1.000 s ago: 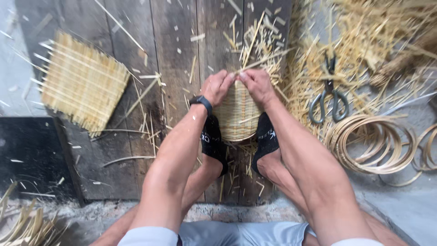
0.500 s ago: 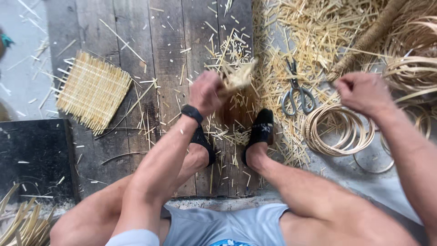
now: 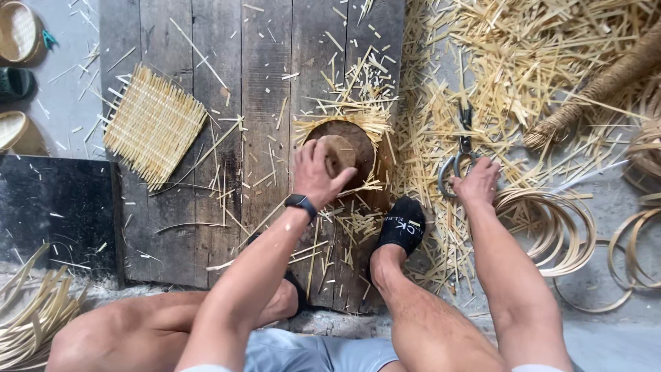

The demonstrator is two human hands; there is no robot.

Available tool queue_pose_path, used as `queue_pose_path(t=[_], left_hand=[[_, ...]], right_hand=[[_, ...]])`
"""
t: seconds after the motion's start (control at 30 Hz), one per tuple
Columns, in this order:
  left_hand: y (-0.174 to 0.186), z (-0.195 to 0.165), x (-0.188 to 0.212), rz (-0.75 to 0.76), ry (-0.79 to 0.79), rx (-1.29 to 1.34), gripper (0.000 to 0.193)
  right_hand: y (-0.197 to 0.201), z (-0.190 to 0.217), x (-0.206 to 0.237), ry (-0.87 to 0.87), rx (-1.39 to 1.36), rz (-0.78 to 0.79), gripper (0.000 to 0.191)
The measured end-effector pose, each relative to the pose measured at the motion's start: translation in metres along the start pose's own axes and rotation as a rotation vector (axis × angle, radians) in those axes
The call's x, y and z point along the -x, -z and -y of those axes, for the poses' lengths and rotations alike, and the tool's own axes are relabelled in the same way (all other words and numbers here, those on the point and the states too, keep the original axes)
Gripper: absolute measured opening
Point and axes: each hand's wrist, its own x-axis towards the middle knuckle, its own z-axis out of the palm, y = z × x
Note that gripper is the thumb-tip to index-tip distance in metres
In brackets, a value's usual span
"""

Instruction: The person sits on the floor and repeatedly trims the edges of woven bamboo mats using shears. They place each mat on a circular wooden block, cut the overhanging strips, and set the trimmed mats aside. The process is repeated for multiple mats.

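The left hand [image 3: 318,173] sits at the centre of the frame, closed over a round wooden block [image 3: 339,153] that stands inside a half-woven basket [image 3: 348,138] on the plank floor [image 3: 213,103]. The fingers curl over the block's near edge and the palm presses down on it. The right hand [image 3: 475,180], right of centre, rests with its fingers bent on the handles of the scissors [image 3: 460,153], which lie among the cuttings [image 3: 523,62] with their blades pointing to the top of the frame. It looks closed on the handles, though the grasp seems loose and the scissors are not yet lifted.

To do this well, the left hand should keep the block pressed flat so the basket cannot turn or tip while only one hand steadies it. The right hand should get its fingers properly into the loops before lifting, so the blades do not catch in the loose strips around them.

Much is hard to read. The left hand covers the near side of the block and the basket rim, so the state of the weave there cannot be told. The right palm hides how the scissors are held. A black sock [image 3: 403,227] covers one foot below the basket; the other foot is mostly behind the left forearm. The hoops [image 3: 558,227] at lower right and the woven mat [image 3: 153,124] at upper left lie well apart from both hands.
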Motion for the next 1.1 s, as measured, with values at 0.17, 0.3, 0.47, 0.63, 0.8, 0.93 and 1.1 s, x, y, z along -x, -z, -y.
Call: queue_pose_path(t=[0.17, 0.3, 0.47, 0.63, 0.8, 0.93, 1.1], left_hand=[[-0.017, -0.031, -0.023, -0.044, 0.256, -0.074, 0.115], [-0.01, -0.021, -0.023, -0.059, 0.093, -0.039, 0.107], [-0.014, -0.015, -0.021, -0.014, -0.082, 0.002, 0.109], [-0.023, -0.023, -0.016, -0.05, 0.027, 0.055, 0.117], [-0.039, -0.046, 0.0, -0.136, 0.151, 0.117, 0.114], [-0.045, -0.048, 0.001, -0.086, 0.085, 0.11, 0.113], [-0.042, -0.043, -0.002, -0.033, 0.066, 0.078, 0.115]], right_hand=[[-0.004, -0.003, -0.019, -0.134, -0.117, 0.198, 0.06], [-0.01, -0.019, -0.021, -0.179, -0.531, 0.411, 0.038], [-0.032, -0.046, 0.032, 0.021, -0.393, 0.288, 0.059], [-0.033, -0.048, 0.072, 0.258, -0.206, 0.246, 0.061], [-0.047, -0.004, 0.063, 0.375, -0.019, 0.305, 0.065], [-0.057, 0.019, 0.058, 0.219, -0.01, 0.282, 0.047], [-0.042, 0.016, 0.049, 0.33, 0.135, 0.167, 0.047]])
